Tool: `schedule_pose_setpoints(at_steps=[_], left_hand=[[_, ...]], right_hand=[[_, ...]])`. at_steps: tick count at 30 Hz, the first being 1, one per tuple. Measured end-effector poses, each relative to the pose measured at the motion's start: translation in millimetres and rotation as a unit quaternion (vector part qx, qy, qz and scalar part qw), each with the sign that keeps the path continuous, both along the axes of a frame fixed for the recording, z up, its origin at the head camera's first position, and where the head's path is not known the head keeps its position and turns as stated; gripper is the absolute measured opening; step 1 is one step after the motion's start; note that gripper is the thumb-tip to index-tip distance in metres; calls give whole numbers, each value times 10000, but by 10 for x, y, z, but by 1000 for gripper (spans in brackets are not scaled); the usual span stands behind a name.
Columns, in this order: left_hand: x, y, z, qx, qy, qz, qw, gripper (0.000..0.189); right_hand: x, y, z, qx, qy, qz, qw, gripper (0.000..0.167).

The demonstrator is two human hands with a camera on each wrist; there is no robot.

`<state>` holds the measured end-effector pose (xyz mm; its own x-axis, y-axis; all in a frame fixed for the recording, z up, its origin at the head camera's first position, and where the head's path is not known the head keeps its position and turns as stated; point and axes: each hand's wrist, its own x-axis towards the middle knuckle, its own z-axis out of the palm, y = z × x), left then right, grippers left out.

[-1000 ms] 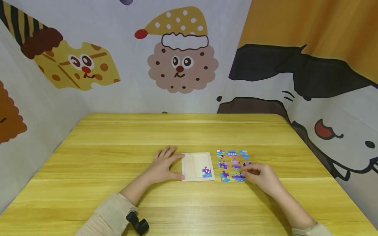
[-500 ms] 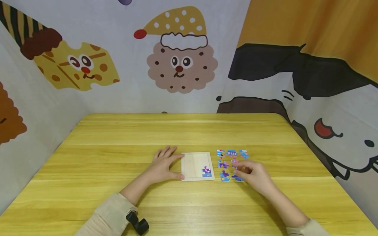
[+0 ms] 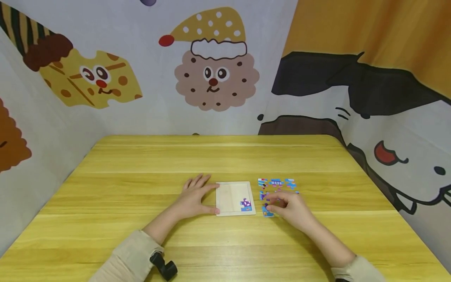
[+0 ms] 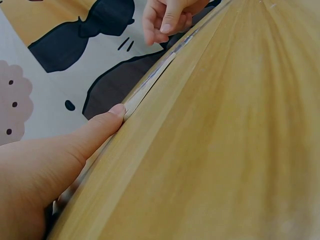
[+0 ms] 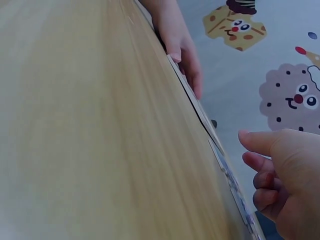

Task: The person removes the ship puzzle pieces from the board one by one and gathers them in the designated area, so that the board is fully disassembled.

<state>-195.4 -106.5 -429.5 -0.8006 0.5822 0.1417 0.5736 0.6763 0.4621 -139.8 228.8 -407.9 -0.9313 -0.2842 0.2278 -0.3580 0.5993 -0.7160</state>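
Note:
A shallow square wooden puzzle tray (image 3: 229, 197) lies flat in the head view, with one purple and blue jigsaw piece (image 3: 246, 205) in its near right corner. My left hand (image 3: 193, 199) rests at the tray's left side, thumb and index finger spread wide, their tips touching its two left corners. Right of the tray lie several loose jigsaw pieces (image 3: 276, 183) in rows. Over the nearer rows hovers my right hand (image 3: 294, 209), covering some of them. In the right wrist view its thumb (image 5: 260, 142) stands apart from loosely bent fingers, and nothing shows between them.
The wood-grain table (image 3: 141, 156) extends around the tray and pieces. Behind it hangs a cloth (image 3: 155, 102) printed with cartoon figures. A black device (image 3: 164, 267) is strapped at the left sleeve.
My right hand has moved left across the loose pieces, toward the tray. My left hand, the tray and the piece in it have stayed in place.

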Motion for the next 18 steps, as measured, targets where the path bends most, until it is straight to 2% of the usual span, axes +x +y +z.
schedule_pose_setpoints(at_steps=[11, 18], left_hand=[[-4, 3, -7, -27, -15, -8, 10000, 84], [-5, -6, -12, -39, -14, 6, 10000, 84]], right_hand=[[-62, -172, 12, 239, 195, 403, 9987, 29], [-121, -273, 16, 402, 177, 561, 9975, 30]])
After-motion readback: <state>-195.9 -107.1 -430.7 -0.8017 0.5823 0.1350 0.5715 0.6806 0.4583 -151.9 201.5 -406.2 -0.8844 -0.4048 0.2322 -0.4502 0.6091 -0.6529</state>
